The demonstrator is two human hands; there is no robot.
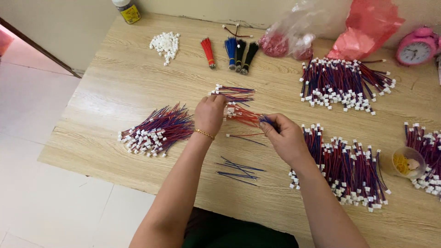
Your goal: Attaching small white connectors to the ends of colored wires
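Wooden table [138, 87], pale and grained, filling most of the view, tiled floor to the left. Spread over its right half, large heaps of red-and-blue wire leads with white connectors: one far right [342, 85], one near right [349, 167], another at the right edge [425, 156]. On the left, a fanned heap of the same leads [156, 128]. Crumpled red plastic bag [365, 27] and clear bag [294, 34] along the far edge, pink alarm clock [418, 48] in the far right corner.

At the centre, left hand [210, 114] clenched round the connector end of a small bundle of red leads [241, 115], gold bracelet [204, 133] at the wrist. Right hand [285, 135] grasping the other end of that bundle, fingers pinched on the wire tips. Bundle stretched between the two hands, just above the table.

Just beyond the hands, a small set of finished leads [234, 92]. Near side, loose blue wires [239, 170] lying flat; a single lead [243, 136] between them and the hands.

Far side: tied bunches of red [207, 50], blue [230, 49] and black wires [245, 54], a pile of white connectors [165, 44], a jar [127, 10]. Small clear cup with yellow bits [408, 161] near the right edge.
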